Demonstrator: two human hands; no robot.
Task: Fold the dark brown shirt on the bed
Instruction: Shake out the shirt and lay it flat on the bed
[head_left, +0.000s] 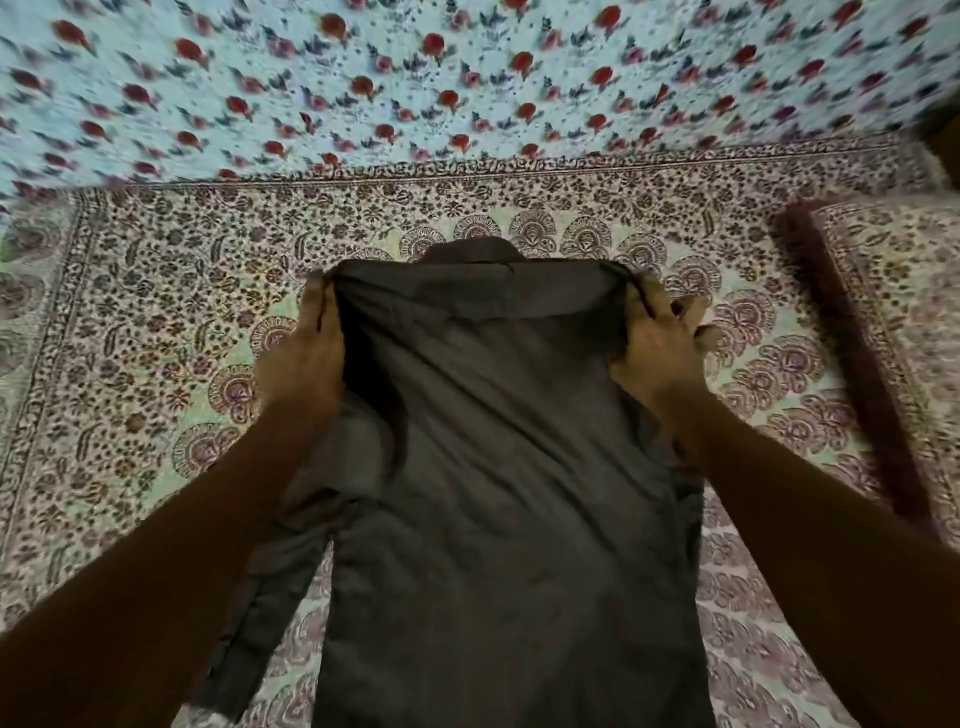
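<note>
Dark brown shirt (498, 467) spread back-up on the patterned bedspread (156, 322), long axis running straight away from the body, collar (475, 252) at the far end. Left hand (306, 353) clamped on the left shoulder edge, right hand (660, 348) pinching the right shoulder, hands apart across the width and about level, neither nearer. One sleeve (270, 587) trailing out lower left. Pillow (883, 322) off to the right, well apart; floral cloth (467, 78) beyond. Looks like nothing blocking a fold inward or back toward the hem.
</note>
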